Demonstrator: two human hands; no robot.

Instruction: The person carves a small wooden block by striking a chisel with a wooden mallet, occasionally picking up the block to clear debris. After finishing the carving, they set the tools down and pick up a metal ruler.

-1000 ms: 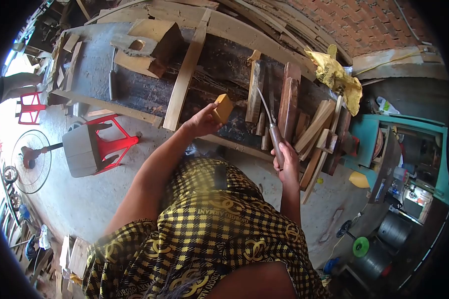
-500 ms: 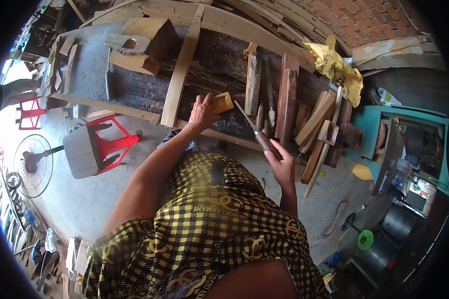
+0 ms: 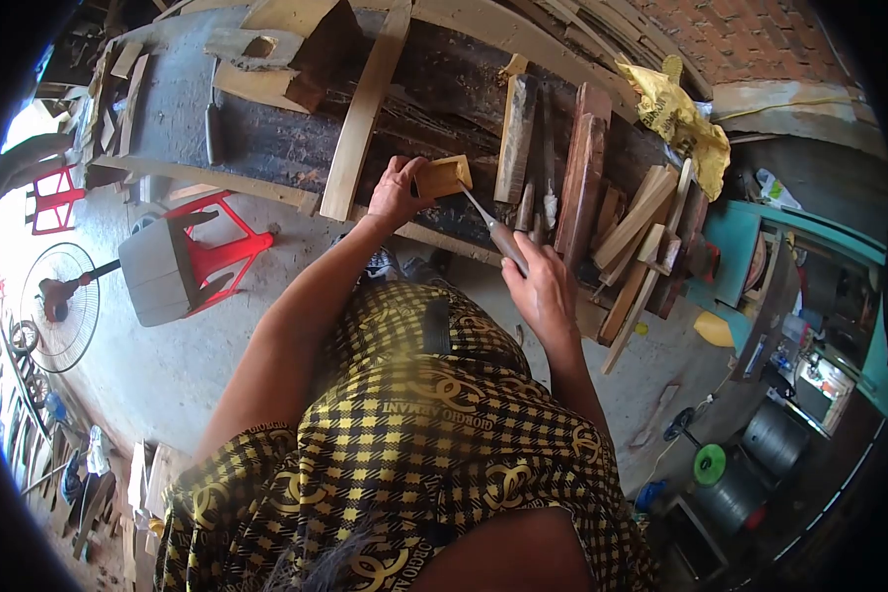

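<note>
My left hand (image 3: pixel 396 190) is closed around one end of a small yellowish wooden block (image 3: pixel 441 178) with a recess cut in it, at the near edge of the dark workbench (image 3: pixel 296 148). In my right hand (image 3: pixel 545 292) is a chisel (image 3: pixel 504 238) with a brown wooden handle. Its thin metal blade points up and left, and its tip is right at the block's right end. The fingers wrap the handle, hiding its rear part.
A pale wooden strip (image 3: pixel 367 109) lies across the bench, beside a large cut timber piece (image 3: pixel 276 84). Right of the block are a wood bar (image 3: pixel 516 138), reddish-brown beams (image 3: pixel 582 173) and stacked sticks (image 3: pixel 636 222). A red stool (image 3: pixel 232 252) and a fan (image 3: pixel 57 301) stand at left.
The chisel has moved left, bringing its tip from beside the block to its end. The block is lifted and turned slightly in my left hand. The whole view has shifted a little.
</note>
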